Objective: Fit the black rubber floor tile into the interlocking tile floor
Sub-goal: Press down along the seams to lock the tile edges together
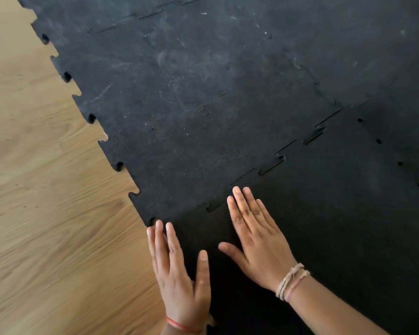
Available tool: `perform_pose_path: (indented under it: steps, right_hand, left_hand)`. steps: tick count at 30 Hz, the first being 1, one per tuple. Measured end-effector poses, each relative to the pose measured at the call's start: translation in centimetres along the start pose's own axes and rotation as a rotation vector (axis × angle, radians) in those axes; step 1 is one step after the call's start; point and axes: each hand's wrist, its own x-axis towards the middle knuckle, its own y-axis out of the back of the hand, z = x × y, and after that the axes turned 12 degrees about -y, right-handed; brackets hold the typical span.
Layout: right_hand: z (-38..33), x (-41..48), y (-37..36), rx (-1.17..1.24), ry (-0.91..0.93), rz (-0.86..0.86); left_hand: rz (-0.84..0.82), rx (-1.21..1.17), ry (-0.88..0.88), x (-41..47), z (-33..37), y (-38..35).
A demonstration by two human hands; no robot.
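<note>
A clean black rubber floor tile (336, 201) lies at the lower right, its toothed far edge meeting the scuffed interlocking tile floor (191, 93). Along that seam (286, 153) several tabs sit raised, with dark gaps showing. My left hand (179, 269) lies flat, fingers together, on the tile's left edge where it borders the wood. My right hand (254, 238) rests palm-down on the tile with its fingertips at the seam. Neither hand holds anything.
Light wooden flooring (46, 213) fills the left side, bordered by the jagged tabbed edge of the laid tiles (92, 117). The black tiled floor runs on to the top and right. Small holes (377, 141) mark the right seam of the new tile.
</note>
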Motion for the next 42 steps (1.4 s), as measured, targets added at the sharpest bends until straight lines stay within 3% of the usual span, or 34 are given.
perform_pose_path:
  steps: [4, 10, 14, 20, 23, 26, 28, 32, 36, 42]
  right_hand:
    - [-1.2, -1.4, -0.9, -0.016, 0.251, -0.008]
    - [-1.5, -0.7, 0.1, -0.060, 0.270, -0.011]
    - [-2.2, -0.5, 1.7, -0.126, 0.242, -0.127]
    - [-2.4, -0.1, 3.8, -0.300, 0.405, -0.304]
    - [-2.9, 0.5, 3.4, -0.308, 0.374, -0.383]
    - [-2.1, 0.9, 4.3, -0.086, 0.324, -0.481]
    - [-0.8, 1.0, 4.8, -0.019, 0.224, -0.458]
    - [1.2, 1.0, 5.3, -0.122, -0.023, -0.418]
    - [1.4, 1.7, 5.1, -0.117, -0.006, -0.437]
    - [1.0, 2.6, 5.8, -0.126, -0.016, -0.405]
  left_hand:
    - [-0.067, -0.018, -0.047, -0.1, -0.5, 0.4]
    - [-0.262, 0.180, -0.064, -0.2, -1.1, 0.5]
    - [-0.433, 0.366, -0.048, 0.6, -1.0, 2.4]
    - [-0.743, 0.435, -0.397, 3.9, -2.7, 5.4]
    - [-0.719, 0.393, -0.386, 4.2, -2.8, 5.0]
    - [-0.728, 0.403, -0.353, 4.0, -1.9, 5.1]
    - [-0.759, 0.424, -0.370, 4.2, -1.7, 5.1]
    - [-0.841, 0.421, -0.470, 5.8, -1.7, 4.0]
    - [-0.842, 0.414, -0.506, 5.9, -2.0, 3.7]
    - [-0.859, 0.414, -0.423, 6.0, -0.9, 3.7]
